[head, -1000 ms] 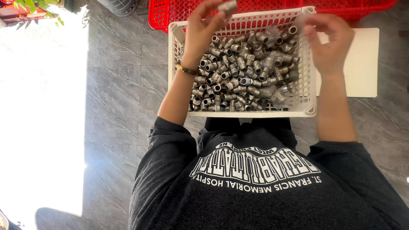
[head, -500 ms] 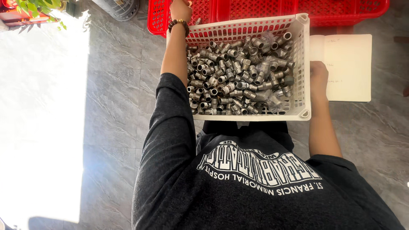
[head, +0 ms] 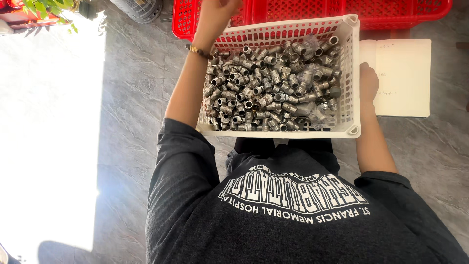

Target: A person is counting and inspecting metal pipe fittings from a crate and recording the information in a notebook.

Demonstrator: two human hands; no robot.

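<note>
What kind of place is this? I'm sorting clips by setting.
Probably a small workshop or sorting area on a tiled floor: a white basket full of metal pipe fittings, red crates behind it, and an open notebook alongside.

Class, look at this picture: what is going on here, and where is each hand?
A person sits on a grey tiled floor with a white basket full of small metal pipe fittings in front of them. The left hand reaches past it over a red crate; what it holds is unclear. The right hand rests against the basket's side, beside an open notebook.
</note>
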